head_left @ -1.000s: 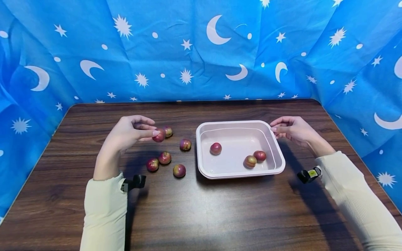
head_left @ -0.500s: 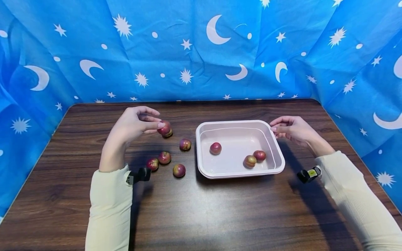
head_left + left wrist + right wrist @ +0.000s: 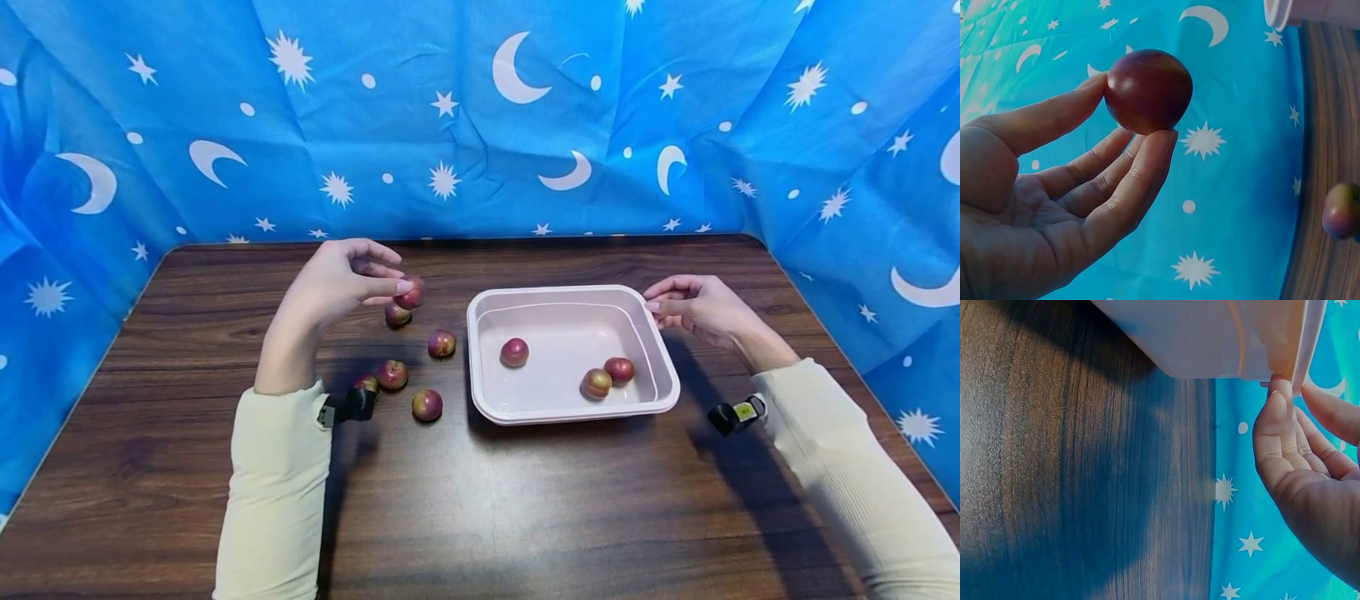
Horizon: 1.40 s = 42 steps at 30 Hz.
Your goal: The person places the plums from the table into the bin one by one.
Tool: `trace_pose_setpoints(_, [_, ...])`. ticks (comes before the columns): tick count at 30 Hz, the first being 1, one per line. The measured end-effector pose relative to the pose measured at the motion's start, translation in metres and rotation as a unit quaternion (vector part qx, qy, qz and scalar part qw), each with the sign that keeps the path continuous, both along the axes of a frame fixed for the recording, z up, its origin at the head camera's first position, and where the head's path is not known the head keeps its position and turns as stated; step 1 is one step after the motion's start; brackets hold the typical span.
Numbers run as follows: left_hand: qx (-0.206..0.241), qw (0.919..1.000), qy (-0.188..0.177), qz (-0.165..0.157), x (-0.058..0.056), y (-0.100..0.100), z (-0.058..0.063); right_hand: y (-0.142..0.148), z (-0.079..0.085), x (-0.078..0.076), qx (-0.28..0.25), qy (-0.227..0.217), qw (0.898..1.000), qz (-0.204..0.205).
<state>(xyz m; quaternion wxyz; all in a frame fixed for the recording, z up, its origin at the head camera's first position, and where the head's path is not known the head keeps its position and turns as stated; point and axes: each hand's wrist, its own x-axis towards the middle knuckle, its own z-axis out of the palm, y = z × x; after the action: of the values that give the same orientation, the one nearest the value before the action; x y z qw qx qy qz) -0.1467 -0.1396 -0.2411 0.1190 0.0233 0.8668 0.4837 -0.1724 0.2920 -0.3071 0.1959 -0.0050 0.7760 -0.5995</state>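
**Left hand pinches a plum, right hand grips the tub's rim**

In the head view, the left hand [image 3: 341, 279] pinches a red plum [image 3: 409, 292] between thumb and fingertips over the far left part of the dark wood-grain table [image 3: 525, 508]. Directly below it in this view is a second plum [image 3: 397, 316], which it partly covers. Four more plums lie on the table left of the pale plastic tub [image 3: 558, 346]: one [image 3: 442, 343] just beside the tub's left wall, one [image 3: 427, 405] nearer, and two close together farther left, the outer one partly hidden by the black wrist camera [image 3: 352, 406]. Inside the tub, one plum [image 3: 514, 352] sits toward the left, and two touch at the near right. The right hand [image 3: 701, 312] holds the tub's far right rim. Both arms wear cream sleeves [image 3: 277, 492]; a blue cloth [image 3: 465, 125] with white moons and stars hangs behind.

The left wrist view shows the held plum between the thumb and bent fingers, the palm apart from it. A corner of the tub shows at the top right.

In the right wrist view, thumb and fingers pinch the rim at a corner.
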Motion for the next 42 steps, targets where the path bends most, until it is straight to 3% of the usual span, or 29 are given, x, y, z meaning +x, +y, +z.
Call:
trace_pose_setpoints(8, [0.000, 0.9998, 0.020, -0.004, -0.007, 0.017, 0.003, 0.001, -0.001, -0.001, 0.000, 0.002, 1.000, 0.001])
trace_pose_setpoints(24, [0.027, 0.9994, -0.011, -0.017, -0.008, 0.057, 0.001, -0.001, 0.000, 0.000, 0.004, 0.004, 1.000, 0.004])
trace_pose_setpoints(42, [0.072, 0.9961, -0.038, -0.034, -0.008, 0.076, -0.014, 0.002, 0.000, 0.000, 0.000, 0.003, 1.000, -0.003])
